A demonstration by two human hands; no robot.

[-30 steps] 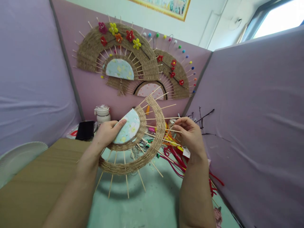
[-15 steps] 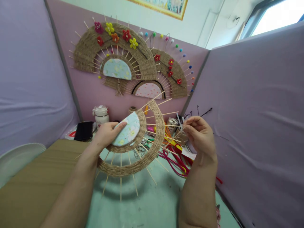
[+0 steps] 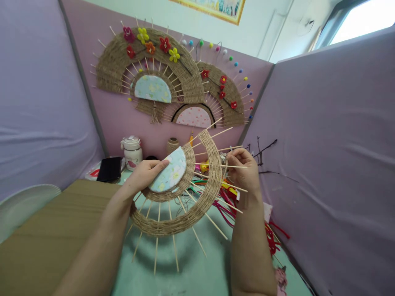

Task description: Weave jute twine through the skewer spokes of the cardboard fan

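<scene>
A half-round woven fan (image 3: 185, 222) of brown twine on thin wooden sticks is held up in front of me, tilted. Its centre is a pale blue floral cloth panel (image 3: 171, 170). My left hand (image 3: 151, 172) grips the panel's left end, thumb on the front and the other fingers hidden behind. At the fan's right edge, my right hand (image 3: 242, 166) is closed in a pinch among the stick ends. A thin strand of twine (image 3: 226, 169) runs from its fingertips to the woven band.
Two finished-looking woven fans (image 3: 108, 70) with flowers hang on the pink partition. Behind the held fan stand a white bottle (image 3: 132, 154) and a twine spool (image 3: 173, 146). Coloured pipe cleaners (image 3: 224, 213) lie on the right; cardboard (image 3: 61, 222) lies on the left.
My right hand has moved left, closer to the woven band, with the strand now shorter between them. The fan has shifted slightly right and down in view.
</scene>
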